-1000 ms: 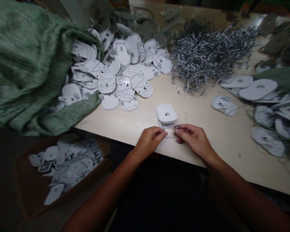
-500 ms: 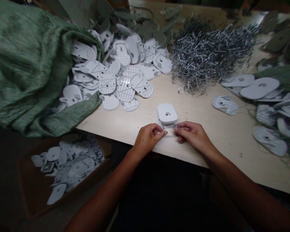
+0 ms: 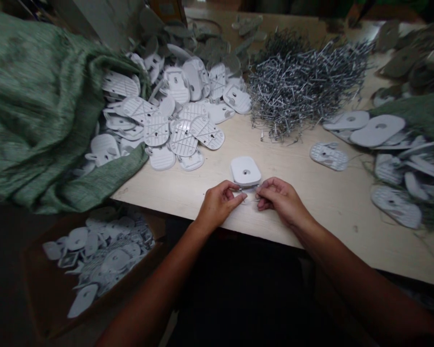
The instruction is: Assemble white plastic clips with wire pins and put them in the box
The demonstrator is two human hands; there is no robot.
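A white plastic plate (image 3: 245, 169), rounded at the corners and with a hole in the middle, lies at the near side of the table. At its near edge is a thin bent metal wire (image 3: 244, 197), partly hidden by fingers. My left hand (image 3: 219, 205) pinches the wire's left end between thumb and fingers. From the other side my right hand (image 3: 280, 197) is closed on the right end, close to the plate's corner. Exactly how the wire sits against the plate is too small to make out.
White plastic parts (image 3: 183, 137) spill from a green woven sack (image 3: 50, 111) at left. A heap of metal wires (image 3: 304, 82) lies at the back. More white parts (image 3: 378, 130) are piled at right. Below the table edge stands a cardboard box (image 3: 36, 289) with several pieces inside.
The view has shifted slightly to the right, so the scene sits a little further left. My fingers have moved slightly at the wire; both hands stay at the plate's near edge.
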